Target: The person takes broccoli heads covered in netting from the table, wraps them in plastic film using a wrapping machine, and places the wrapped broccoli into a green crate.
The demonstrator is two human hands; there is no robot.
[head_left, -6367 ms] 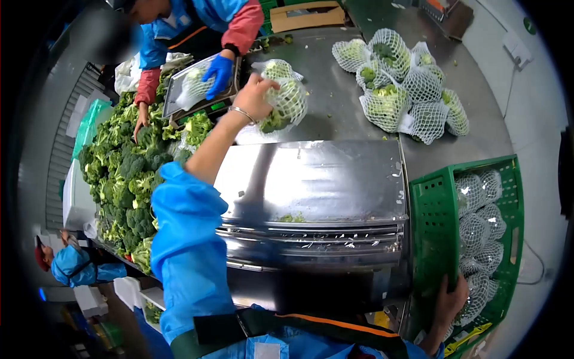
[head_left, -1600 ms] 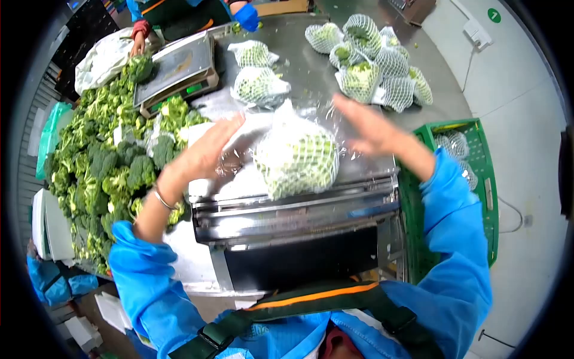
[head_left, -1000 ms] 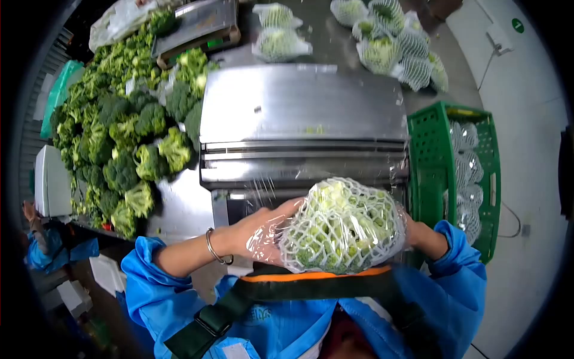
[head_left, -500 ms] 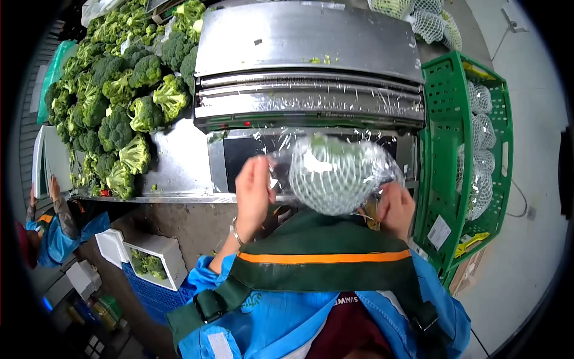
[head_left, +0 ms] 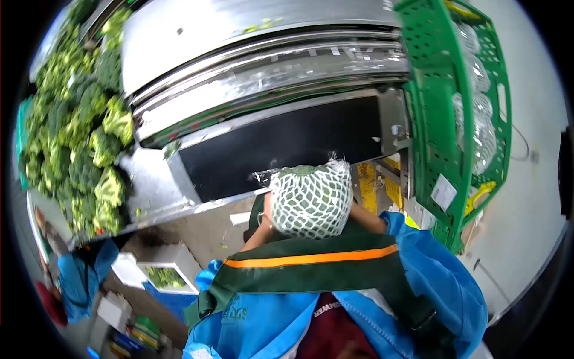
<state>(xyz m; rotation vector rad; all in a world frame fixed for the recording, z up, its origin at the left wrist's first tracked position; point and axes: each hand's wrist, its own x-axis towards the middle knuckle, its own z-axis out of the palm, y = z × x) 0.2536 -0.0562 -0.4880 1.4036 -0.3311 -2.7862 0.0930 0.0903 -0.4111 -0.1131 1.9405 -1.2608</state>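
Observation:
A broccoli head in white foam net and clear film [head_left: 312,203] is held close to my apron, just off the front edge of the black plate [head_left: 287,140]. On its left side my left hand [head_left: 263,224] is pressed against it, fingers mostly hidden. My right hand [head_left: 363,218] is at its right side, largely behind the bundle, so its fingers do not show. Twisted film ends stick out at the upper left and upper right of the net. Beyond the black plate lies the metal wrapping machine [head_left: 269,78].
Loose broccoli [head_left: 78,137] is heaped at the left. A green crate [head_left: 434,119] with several netted, wrapped pieces stands at the right. At the lower left are a co-worker in blue [head_left: 89,272] and a white box of broccoli [head_left: 170,272] on a blue crate.
The view has turned and shifted. The netted broccoli is now lower and nearer my body, with its net facing me; my hands have moved from the film ends to its sides.

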